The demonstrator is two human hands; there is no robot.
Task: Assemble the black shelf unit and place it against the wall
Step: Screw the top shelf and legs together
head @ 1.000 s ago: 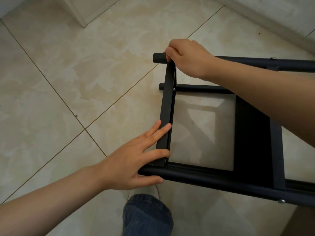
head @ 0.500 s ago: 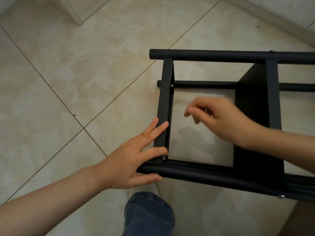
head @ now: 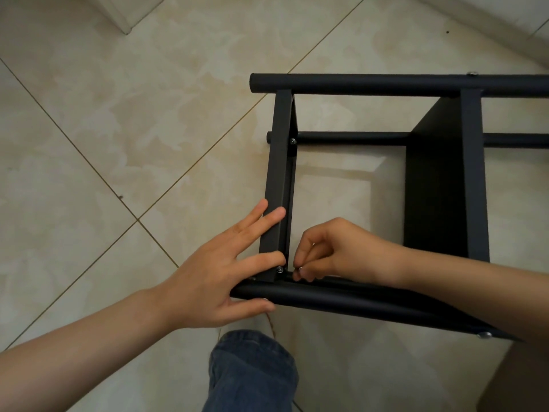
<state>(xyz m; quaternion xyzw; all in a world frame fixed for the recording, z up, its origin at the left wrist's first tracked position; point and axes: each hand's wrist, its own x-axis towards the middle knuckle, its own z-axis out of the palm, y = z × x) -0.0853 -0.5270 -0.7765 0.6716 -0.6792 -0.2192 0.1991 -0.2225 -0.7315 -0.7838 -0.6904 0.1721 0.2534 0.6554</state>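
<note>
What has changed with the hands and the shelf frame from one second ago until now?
The right hand let go of the far tube, came toward the person and now pinches a small silvery fastener at the end bar's near corner. The left hand stayed on that bar and the near tube; the frame kept still.

Left grip (head: 208, 281) flat, splayed, right grip (head: 332, 254) curled, pinching
</note>
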